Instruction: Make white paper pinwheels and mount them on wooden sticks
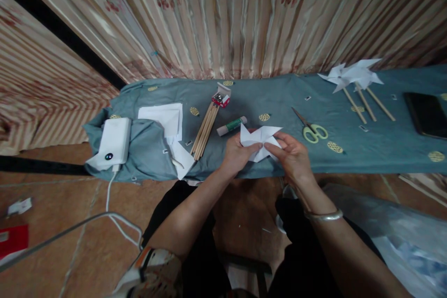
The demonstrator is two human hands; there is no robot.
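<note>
One white paper pinwheel (261, 136), folded, sharp-cornered.

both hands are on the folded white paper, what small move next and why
Probably pinch the folded paper at its middle with the right hand, freeing the left hand to take a shiny piece from the open red box: both hands press near the centre, no fastener shows there, and the box lies nearer the left hand.

A blue-green cloth (286, 98) covers the counter (377, 153). A power bank (115, 142) lies at its left end, then, rightward, white paper (171, 118), wooden sticks (205, 132), a red box (220, 98) near the far edge, a glue stick (232, 126), scissors (312, 130), pinwheels (363, 77) and a dark phone (426, 112).
</note>
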